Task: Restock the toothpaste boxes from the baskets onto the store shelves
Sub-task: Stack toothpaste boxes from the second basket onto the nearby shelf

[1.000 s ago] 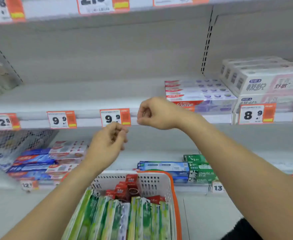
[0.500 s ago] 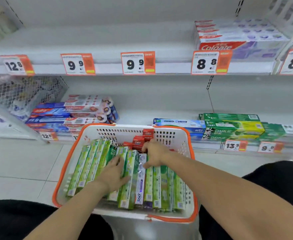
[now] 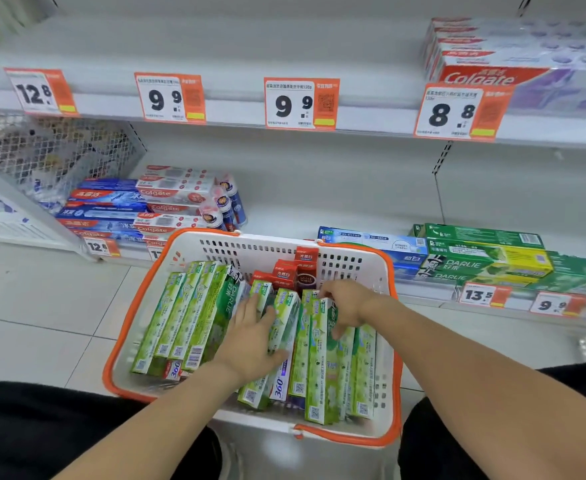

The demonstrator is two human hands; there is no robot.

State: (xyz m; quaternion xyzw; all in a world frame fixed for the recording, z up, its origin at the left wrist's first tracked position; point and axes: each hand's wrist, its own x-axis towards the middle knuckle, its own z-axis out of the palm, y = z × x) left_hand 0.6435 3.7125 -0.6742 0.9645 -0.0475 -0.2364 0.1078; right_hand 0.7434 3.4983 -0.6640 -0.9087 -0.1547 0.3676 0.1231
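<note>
Head view: white basket with orange rim sits on the floor in front of the lower shelf, between the person's knees. It is packed with green toothpaste boxes lying lengthwise, with a few red boxes standing at the basket's far wall. Left hand is inside the basket, fingers spread over a green box near the basket's middle with the thumb round its side; looks like a grip on that box. Right hand is also in the basket, right of the left hand, fingers curled over the top ends of the green boxes there; a loose grip, can't tell which single box. The two hands are near each other, not touching. Lower shelf behind the basket: blue and red boxes stacked left of the basket, green Darlie boxes stacked right of it. Upper shelf above the basket is mostly bare, carries price tags along its front edge and a stack of Colgate boxes at far right.
</note>
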